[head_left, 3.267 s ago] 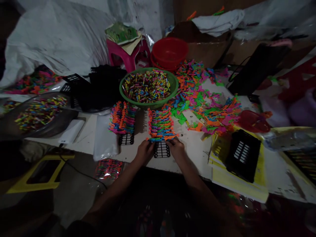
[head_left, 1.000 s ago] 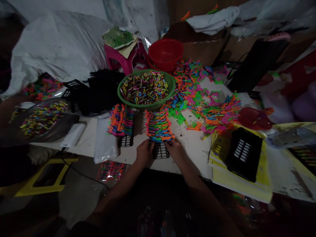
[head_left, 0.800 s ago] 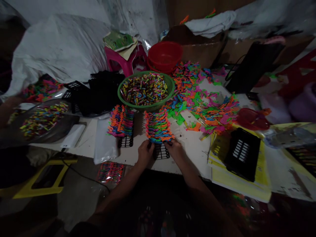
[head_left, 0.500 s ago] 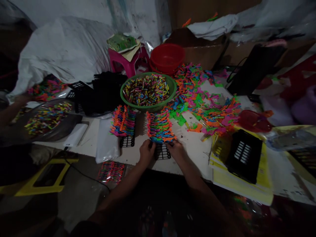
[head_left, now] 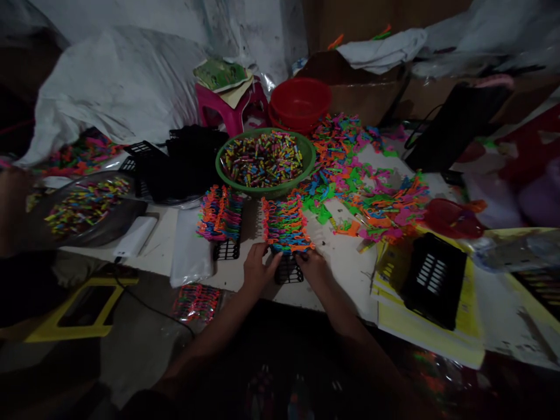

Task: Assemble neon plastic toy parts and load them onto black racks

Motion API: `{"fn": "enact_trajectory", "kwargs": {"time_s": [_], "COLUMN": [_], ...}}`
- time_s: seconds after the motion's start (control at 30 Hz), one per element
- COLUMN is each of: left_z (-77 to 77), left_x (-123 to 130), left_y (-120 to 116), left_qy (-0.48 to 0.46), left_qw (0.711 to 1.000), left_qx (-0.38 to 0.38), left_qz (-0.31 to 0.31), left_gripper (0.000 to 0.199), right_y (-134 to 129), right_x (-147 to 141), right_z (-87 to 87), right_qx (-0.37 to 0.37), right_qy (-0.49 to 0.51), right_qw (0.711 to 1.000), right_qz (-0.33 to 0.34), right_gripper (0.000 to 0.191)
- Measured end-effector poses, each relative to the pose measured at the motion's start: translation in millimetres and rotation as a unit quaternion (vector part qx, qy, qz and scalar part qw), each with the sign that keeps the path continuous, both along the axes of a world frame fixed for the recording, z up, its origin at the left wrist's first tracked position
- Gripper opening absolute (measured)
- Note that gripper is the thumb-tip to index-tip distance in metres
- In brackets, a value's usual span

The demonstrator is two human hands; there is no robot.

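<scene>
A black grid rack (head_left: pixel 289 272) lies in front of me, its far part covered by rows of colourful plastic pieces (head_left: pixel 285 224). My left hand (head_left: pixel 257 268) is at the front left corner of these rows, thumb and fingers apart, with nothing visible between them. At the right end of the front row, my right hand (head_left: pixel 312 265) has its fingers pressed together; what they hold is hidden. To the left, a second rack (head_left: pixel 226 249) carries similar pieces (head_left: pixel 219 213).
A green basin (head_left: pixel 222 169) of small coloured tubes stands behind the racks. Loose plastic pieces (head_left: pixel 350 186) heap at the right. Clear plastic bags (head_left: pixel 191 251) lie left, and a black tray (head_left: pixel 437 280) rests on yellow sheets. Another person's hand (head_left: pixel 13 198) is at far left.
My left hand's fingers have parted from the thumb and moved slightly off the row. My right hand stays at the row's right end. The other person's hand at far left has come closer.
</scene>
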State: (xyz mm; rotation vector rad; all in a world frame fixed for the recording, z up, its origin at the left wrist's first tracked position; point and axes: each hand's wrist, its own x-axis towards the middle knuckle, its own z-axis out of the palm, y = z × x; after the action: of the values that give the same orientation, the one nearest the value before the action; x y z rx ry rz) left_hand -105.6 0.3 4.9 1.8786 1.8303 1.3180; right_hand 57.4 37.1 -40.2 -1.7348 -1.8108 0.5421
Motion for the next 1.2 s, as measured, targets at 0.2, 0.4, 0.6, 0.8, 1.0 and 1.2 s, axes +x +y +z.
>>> {"fn": "enact_trajectory", "kwargs": {"time_s": [0.2,0.4,0.6,0.8,1.0,1.2], "left_z": [1.8,-2.3,1.3,2.3,-0.9,-1.1], "left_x": [1.6,-2.9,0.6,2.6,0.1,2.6], "left_y": [6.3,7.7,7.3,8.3,8.4,11.0], "left_qy": [-0.046,-0.128,-0.155,-0.179,-0.19,-0.213], "left_qw": [0.997,0.991,0.988,0.983,0.981,0.976], "left_qx": [0.052,0.025,-0.007,0.001,-0.011,-0.035], "left_qz": [0.032,-0.002,0.022,0.031,0.027,0.038], "left_gripper": [0.019,0.016,0.017,0.02,0.021,0.025], "right_y": [-1.0,-0.6,-2.3,-4.8,-0.4,0.8], "right_x": [0.0,-0.3,0.6,-3.4,-5.1,-6.0], "right_z": [0.0,2.3,8.4,17.0,23.5,21.4], "right_qx": [-0.004,-0.009,-0.017,-0.015,-0.038,-0.052], "right_qy": [0.003,0.011,-0.034,-0.073,-0.081,-0.081], "right_qw": [1.0,1.0,0.999,0.997,0.996,0.995], "right_qz": [-0.003,-0.002,0.007,0.009,0.023,0.03], "right_gripper": [0.015,0.016,0.018,0.018,0.019,0.022]}}
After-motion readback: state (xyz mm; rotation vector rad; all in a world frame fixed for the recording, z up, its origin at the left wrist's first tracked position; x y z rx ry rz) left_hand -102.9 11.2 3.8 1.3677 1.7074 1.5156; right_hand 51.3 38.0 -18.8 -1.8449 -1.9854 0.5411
